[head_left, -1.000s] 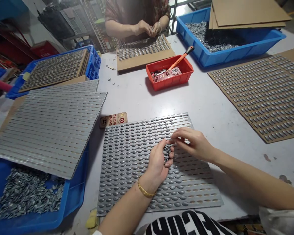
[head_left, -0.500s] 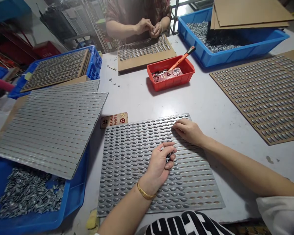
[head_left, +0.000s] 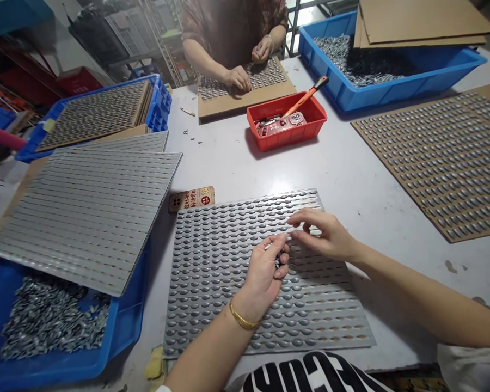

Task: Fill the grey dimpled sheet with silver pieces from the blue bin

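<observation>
Bright, even indoor light, soft shadow under the right hand (head_left: 324,237), blur along the top, wide-angle bending at edges

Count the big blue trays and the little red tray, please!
Blue: 3 (lower-left blue tray, upper-right blue tray, upper-left blue tray)
Red: 1 (red tray)
Total: 4

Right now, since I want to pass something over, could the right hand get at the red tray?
Probably yes. The right hand is over the studded grey sheet, and only white tabletop lies between it and the red tray; nothing stands in the way, though it means a forward stretch.
</observation>
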`<state>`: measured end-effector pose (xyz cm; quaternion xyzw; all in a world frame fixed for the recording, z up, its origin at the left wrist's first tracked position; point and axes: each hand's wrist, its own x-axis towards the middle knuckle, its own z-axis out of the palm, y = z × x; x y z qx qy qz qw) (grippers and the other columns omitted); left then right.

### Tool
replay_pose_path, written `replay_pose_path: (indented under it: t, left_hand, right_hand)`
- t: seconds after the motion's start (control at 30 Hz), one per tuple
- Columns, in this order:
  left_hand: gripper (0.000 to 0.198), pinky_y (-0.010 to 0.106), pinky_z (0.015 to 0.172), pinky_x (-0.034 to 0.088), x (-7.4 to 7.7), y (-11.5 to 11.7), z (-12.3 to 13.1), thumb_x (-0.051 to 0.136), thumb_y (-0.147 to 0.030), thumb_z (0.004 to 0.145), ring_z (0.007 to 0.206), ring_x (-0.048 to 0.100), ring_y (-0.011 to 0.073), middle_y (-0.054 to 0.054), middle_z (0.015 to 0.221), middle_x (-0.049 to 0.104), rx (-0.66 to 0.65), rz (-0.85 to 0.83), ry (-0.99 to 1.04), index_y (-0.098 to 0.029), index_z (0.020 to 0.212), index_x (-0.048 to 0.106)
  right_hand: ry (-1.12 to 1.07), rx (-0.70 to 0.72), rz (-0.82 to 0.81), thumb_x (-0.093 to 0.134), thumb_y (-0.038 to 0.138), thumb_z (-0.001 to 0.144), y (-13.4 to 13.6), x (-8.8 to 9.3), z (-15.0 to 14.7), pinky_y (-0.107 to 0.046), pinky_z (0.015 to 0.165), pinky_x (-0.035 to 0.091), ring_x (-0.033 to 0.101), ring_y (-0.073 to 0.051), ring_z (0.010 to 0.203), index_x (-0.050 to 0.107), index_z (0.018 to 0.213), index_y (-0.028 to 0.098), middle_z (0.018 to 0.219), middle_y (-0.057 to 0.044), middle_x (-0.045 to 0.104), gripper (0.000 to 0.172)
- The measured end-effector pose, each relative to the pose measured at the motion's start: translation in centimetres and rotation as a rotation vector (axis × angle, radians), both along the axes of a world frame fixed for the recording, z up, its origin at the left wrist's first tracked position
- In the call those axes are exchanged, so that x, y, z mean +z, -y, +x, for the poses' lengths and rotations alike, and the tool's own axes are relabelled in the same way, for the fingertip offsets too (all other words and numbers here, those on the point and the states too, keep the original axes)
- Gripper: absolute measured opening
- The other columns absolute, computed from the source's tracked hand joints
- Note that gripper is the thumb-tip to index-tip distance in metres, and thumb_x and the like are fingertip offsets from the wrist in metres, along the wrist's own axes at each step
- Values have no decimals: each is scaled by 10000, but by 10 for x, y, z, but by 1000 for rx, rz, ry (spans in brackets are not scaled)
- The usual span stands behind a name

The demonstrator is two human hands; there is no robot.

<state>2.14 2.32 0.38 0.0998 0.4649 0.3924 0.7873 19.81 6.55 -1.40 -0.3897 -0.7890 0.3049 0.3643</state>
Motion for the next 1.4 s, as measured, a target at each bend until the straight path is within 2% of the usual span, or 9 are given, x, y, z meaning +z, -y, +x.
replay_pose_path:
  t: [0.13, 0.4, 0.53, 0.7, 0.8, 1.07, 1.2, 1.3, 1.4]
  left_hand:
    - [326, 114, 348, 181, -2, 1, 3, 793, -341, 690, 508, 388, 20, -26, 713, 471, 34, 21, -20, -135, 842, 592]
    - [331, 123, 347, 170, -2, 2, 10, 792, -356, 687, 511, 394, 27, -19, 714, 482, 67, 37, -49, -139, 858, 610]
    - [322, 137, 341, 186, 0, 1, 7, 688, -368, 767, 516, 418, 39, 9, 758, 515, 73, -30, -21, -132, 985, 652]
    - [294, 137, 341, 186, 3, 4, 4, 603, -220, 768, 526, 445, 47, 19, 783, 537, 41, -41, -35, -131, 1047, 635]
    - [228, 127, 346, 176, 4, 5, 5, 600, -207, 777, 529, 450, 47, 12, 778, 546, 21, -37, -50, -152, 998, 589]
    - [219, 113, 337, 173, 2, 4, 5, 671, -303, 798, 529, 423, 30, 2, 783, 526, -35, -7, -11, -144, 904, 565]
    - [273, 110, 340, 188, 0, 5, 3, 670, -355, 813, 524, 409, 22, 3, 781, 508, -16, 7, 1, -125, 948, 612]
    - [319, 110, 342, 192, -1, 6, 3, 665, -374, 818, 519, 405, 19, 3, 781, 503, 11, 22, -12, -122, 1011, 635]
    - [330, 108, 343, 192, -1, 7, 7, 672, -367, 814, 510, 395, 19, -2, 771, 501, 29, 48, -33, -132, 1041, 628]
  right_hand:
    - [45, 83, 77, 524, 178, 900, 19, 15, -6, -336, 721, 532, 609, -192, 874, 616, 1098, 240, 964, -76, 648, 227]
    - [32, -35, 46, 504, 166, 920, 29, 8, -10, -303, 658, 523, 630, -166, 783, 635, 1060, 246, 889, -48, 675, 207]
    - [53, -117, 74, 516, 181, 915, 10, -11, 2, -306, 671, 523, 632, -170, 801, 650, 998, 230, 907, -52, 678, 165]
    - [359, -146, 192, 466, 157, 918, -17, -43, 15, -296, 685, 488, 615, -179, 816, 671, 932, 198, 907, -69, 674, 210]
    - [506, -125, 244, 451, 158, 923, -21, -48, 13, -286, 670, 462, 598, -185, 830, 683, 931, 194, 929, -79, 670, 235]
    - [609, -68, 222, 427, 144, 925, -23, -37, 12, -271, 648, 440, 565, -181, 830, 677, 928, 185, 913, -88, 643, 253]
    - [360, -87, 158, 471, 206, 930, -12, -23, 8, -288, 663, 472, 587, -179, 826, 651, 1008, 191, 950, -87, 648, 196]
    - [106, -39, -14, 522, 251, 923, 6, -3, 0, -266, 588, 462, 577, -148, 724, 646, 994, 202, 865, -53, 644, 151]
    - [46, 39, -148, 540, 260, 917, 22, 13, -8, -249, 564, 453, 574, -140, 719, 651, 1040, 214, 841, -42, 642, 172]
